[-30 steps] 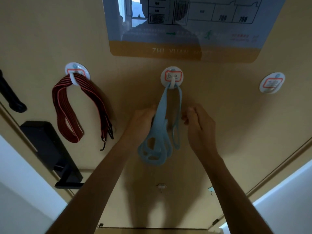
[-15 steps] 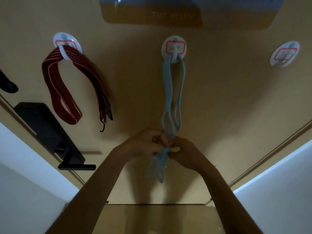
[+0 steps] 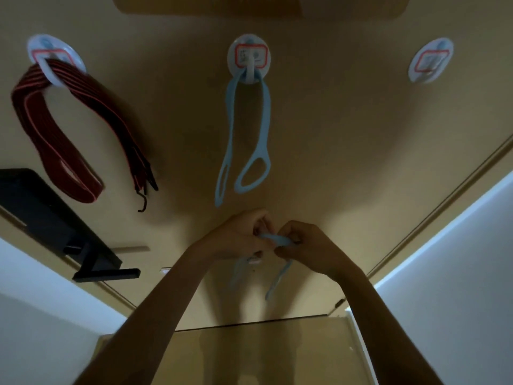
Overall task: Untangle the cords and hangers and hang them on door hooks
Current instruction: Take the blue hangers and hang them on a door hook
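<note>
A light blue strap hanger [image 3: 249,140] hangs from the middle door hook [image 3: 249,58], its two looped ends dangling free. Below it my left hand [image 3: 238,234] and my right hand [image 3: 302,240] meet and both grip a second light blue strap [image 3: 276,239]; its ends [image 3: 274,284] droop beneath my fingers. A red and black cord bundle [image 3: 69,129] hangs on the left door hook [image 3: 52,55]. The right door hook [image 3: 430,62] carries nothing.
A black door handle and lock plate [image 3: 69,232] stick out at the lower left of the tan door [image 3: 347,162]. A sign edge [image 3: 261,6] sits above the hooks. White walls flank the door, and a brown surface [image 3: 263,351] lies below.
Both hands dropped from the hanging blue strap, which now swings free on the middle hook. They came together lower down around a second blue strap, pulled clear of the hanging one.
</note>
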A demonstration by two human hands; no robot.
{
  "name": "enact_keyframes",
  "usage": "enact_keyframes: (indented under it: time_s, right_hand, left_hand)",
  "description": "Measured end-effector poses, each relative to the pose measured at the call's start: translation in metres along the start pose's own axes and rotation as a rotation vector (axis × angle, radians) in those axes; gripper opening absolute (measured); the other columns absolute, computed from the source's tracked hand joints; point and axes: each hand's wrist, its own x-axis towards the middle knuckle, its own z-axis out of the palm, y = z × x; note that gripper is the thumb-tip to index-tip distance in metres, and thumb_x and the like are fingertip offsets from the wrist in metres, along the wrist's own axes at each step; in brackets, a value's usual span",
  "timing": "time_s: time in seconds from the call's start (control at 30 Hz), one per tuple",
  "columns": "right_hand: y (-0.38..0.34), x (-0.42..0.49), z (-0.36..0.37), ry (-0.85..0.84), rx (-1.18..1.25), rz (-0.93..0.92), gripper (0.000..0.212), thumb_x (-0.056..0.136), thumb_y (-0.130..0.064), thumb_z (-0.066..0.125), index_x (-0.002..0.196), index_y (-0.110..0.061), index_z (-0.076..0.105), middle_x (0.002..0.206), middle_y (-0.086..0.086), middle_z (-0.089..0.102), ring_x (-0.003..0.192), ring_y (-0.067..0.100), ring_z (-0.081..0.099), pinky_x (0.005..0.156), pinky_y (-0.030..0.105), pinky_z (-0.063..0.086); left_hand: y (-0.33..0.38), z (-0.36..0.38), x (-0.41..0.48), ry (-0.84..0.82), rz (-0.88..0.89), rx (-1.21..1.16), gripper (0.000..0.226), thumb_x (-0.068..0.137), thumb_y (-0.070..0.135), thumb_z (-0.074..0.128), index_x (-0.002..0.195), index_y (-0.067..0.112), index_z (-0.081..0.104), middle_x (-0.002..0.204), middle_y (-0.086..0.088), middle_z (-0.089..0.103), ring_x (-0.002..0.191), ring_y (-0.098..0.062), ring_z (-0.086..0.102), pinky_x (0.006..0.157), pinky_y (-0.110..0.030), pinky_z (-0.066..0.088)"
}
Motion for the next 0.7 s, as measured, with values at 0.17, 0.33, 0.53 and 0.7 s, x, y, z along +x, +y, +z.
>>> enact_keyframes:
  time_s: [0.17,0.33,0.53,0.7]
  right_hand:
    - [-0.001,-0.018,-0.046,0.016,-0.043,0.019,0.003,0.085,-0.017,0.068,0.084,-0.014,0.068,0.066,-0.004,0.062,0.055,0.004,0.054,0.055,0.017,0.043]
    - [-0.005,-0.03,-0.097,0.142,-0.108,-0.098,0.014,0.09,-0.015,0.059,0.077,-0.009,0.06,0.058,0.005,0.057,0.054,0.016,0.053,0.058,0.03,0.043]
    - [-0.021,-0.03,-0.151,0.385,-0.155,-0.343,0.005,0.089,-0.013,0.061,0.089,-0.007,0.062,0.066,0.001,0.054,0.059,0.012,0.048,0.059,0.033,0.039]
    - [-0.045,-0.029,-0.193,0.552,-0.095,-0.534,0.01,0.085,-0.021,0.062,0.092,-0.019,0.054,0.078,0.003,0.057,0.066,0.012,0.051,0.059,0.025,0.042]
  left_hand:
    - [0.022,0.014,0.021,0.101,0.063,0.109,0.021,0.079,0.002,0.061,0.092,0.018,0.064,0.063,0.005,0.06,0.064,-0.013,0.058,0.067,-0.04,0.05]
    - [0.061,0.03,0.04,0.214,0.129,0.108,0.014,0.081,0.007,0.057,0.08,0.02,0.056,0.062,0.003,0.061,0.06,-0.012,0.059,0.064,-0.035,0.05]
    - [0.113,0.044,0.067,0.427,0.316,0.148,0.016,0.077,0.019,0.064,0.077,0.027,0.05,0.068,0.011,0.053,0.057,-0.005,0.048,0.059,-0.024,0.043]
    - [0.165,0.041,0.076,0.474,0.587,0.157,0.021,0.081,0.006,0.064,0.084,0.021,0.05,0.073,0.01,0.045,0.06,0.005,0.046,0.057,-0.007,0.037]
